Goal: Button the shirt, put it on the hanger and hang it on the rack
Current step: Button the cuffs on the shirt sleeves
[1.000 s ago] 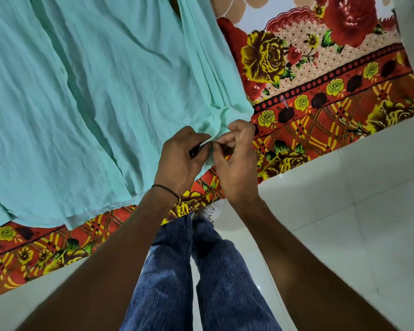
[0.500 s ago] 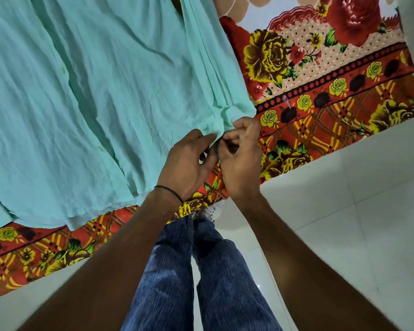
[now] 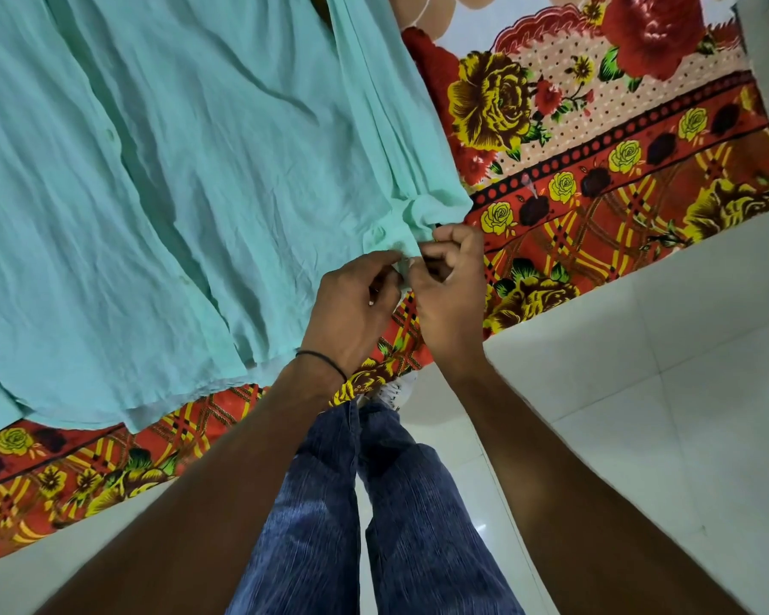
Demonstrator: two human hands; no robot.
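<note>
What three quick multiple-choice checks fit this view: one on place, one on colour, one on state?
1. Where on the shirt do the left hand and right hand work?
A. its middle
B. its right edge, beside the bare floral sheet
C. its far left side
2. What colour is the shirt?
A. white
B. red
C. mint green
3. What state are the hands in?
A. both pinch shirt fabric
B. both flat and open
C. one grips a hanger
Answers: 1 B, both hands meet at the bunched right edge; 2 C, the cloth is mint green throughout; 3 A, fingers of both hands curl onto the fabric.
</note>
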